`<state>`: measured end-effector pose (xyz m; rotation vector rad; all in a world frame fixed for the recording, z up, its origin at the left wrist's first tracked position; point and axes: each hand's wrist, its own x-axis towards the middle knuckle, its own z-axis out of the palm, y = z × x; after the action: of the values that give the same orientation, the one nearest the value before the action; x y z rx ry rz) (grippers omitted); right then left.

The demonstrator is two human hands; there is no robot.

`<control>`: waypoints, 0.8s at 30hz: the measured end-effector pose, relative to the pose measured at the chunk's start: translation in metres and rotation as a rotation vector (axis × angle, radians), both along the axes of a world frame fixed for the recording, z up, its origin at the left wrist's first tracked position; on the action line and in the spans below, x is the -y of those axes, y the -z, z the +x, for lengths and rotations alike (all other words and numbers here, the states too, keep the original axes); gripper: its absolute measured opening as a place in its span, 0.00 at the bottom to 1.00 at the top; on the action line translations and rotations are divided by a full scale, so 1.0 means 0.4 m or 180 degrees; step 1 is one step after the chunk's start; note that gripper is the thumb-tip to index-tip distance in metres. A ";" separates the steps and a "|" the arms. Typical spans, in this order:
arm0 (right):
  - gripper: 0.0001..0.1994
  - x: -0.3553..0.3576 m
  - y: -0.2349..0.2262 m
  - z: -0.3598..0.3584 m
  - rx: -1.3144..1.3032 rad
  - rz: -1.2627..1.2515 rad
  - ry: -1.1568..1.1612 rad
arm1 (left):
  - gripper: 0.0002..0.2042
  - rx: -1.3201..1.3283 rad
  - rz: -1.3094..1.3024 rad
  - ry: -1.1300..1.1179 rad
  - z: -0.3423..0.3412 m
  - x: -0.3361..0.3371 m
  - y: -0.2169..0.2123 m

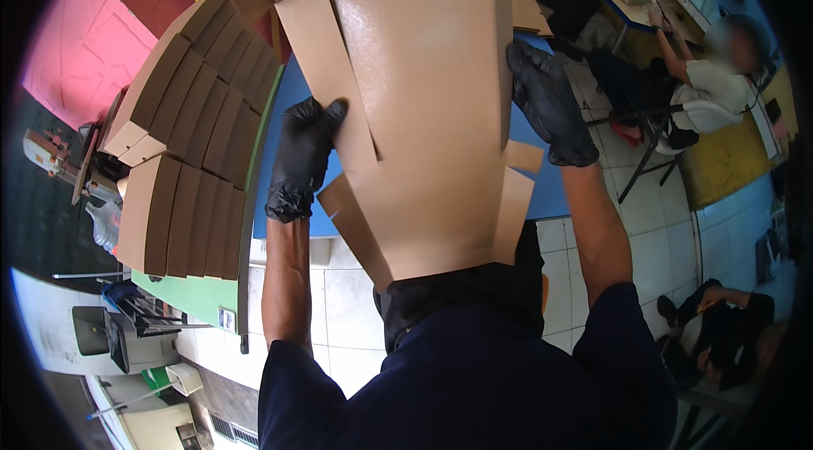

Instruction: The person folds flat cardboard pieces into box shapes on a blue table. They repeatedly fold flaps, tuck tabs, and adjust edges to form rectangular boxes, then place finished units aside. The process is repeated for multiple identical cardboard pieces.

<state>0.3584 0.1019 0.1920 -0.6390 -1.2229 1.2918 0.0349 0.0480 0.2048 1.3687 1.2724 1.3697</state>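
Note:
A large brown cardboard box blank (423, 94), partly folded, is tilted up in front of me over a blue table (546, 196). My left hand (303, 154), in a black glove, grips its left side flap, with the thumb on the inner face and the fingers hidden behind. On the opposite side, my black-gloved right hand (550, 99) holds the right side panel, which is bent upward; its fingers lie together against the outside. Smaller end flaps stick out at the blank's near end, close to my body.
Stacks of folded brown boxes (190, 111) stand on a green table (199, 298) at the left. More cardboard (529, 10) lies beyond the blank. A person sits on a chair (707, 115) at the right, and another person (720, 331) is lower right.

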 end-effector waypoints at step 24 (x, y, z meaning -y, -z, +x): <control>0.20 -0.055 -0.060 0.057 0.1938 0.0707 -0.0284 | 0.12 0.0372 -0.0293 0.0573 -0.109 -0.004 0.003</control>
<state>0.3811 0.1240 0.2161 -0.8544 -1.8796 1.0383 -0.0087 0.0498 0.2037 1.2881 1.0942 1.2338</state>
